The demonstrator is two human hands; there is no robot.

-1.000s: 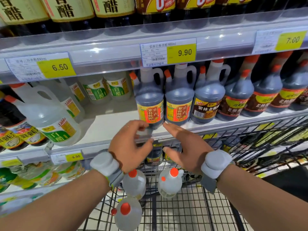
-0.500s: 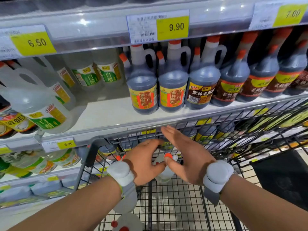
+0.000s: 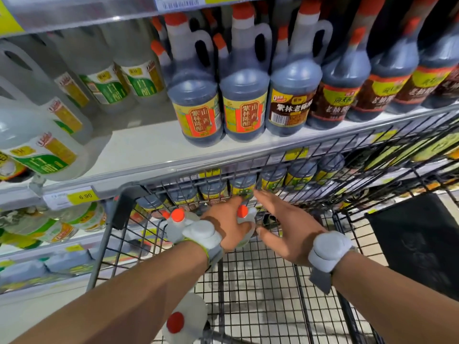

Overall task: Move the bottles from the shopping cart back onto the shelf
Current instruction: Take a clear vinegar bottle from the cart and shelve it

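Down at the far end of the shopping cart (image 3: 248, 294), a clear orange-capped vinegar bottle (image 3: 249, 220) is sitting on the wire floor. The left hand (image 3: 224, 227) is lying against it, grip impossible to tell; the right hand (image 3: 285, 227) is hovering beside, fingers (image 3: 268, 199) straight, apart. Both should be wrapping its body before lifting to the shelf (image 3: 139, 150).

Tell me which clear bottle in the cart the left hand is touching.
The rightmost bottle, between left hand and right hand; the left hand lies on it. The other two sit further left, away from its fingers.
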